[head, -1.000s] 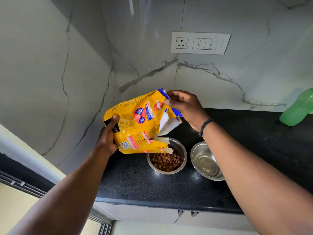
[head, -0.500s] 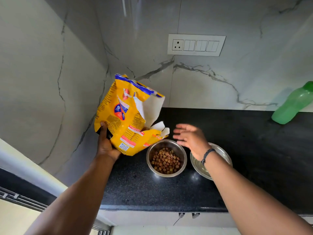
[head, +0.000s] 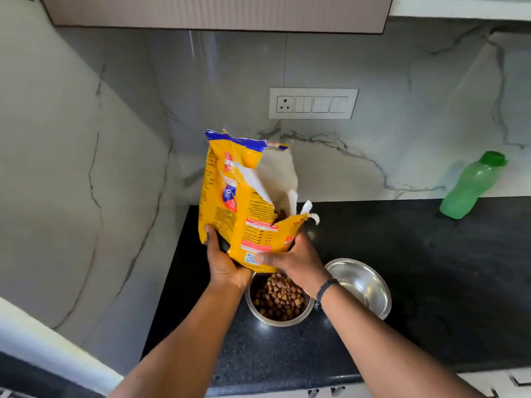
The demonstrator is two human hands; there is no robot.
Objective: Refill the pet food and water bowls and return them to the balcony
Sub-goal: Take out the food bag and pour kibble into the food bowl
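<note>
You hold the pet food bag (head: 244,208) upright above the counter (head: 402,268), left hand (head: 222,259) and right hand (head: 296,261) both gripping its base, so no kibble spills; the filled food bowl (head: 278,300) sits below, touching the water bowl (head: 360,285).
</note>
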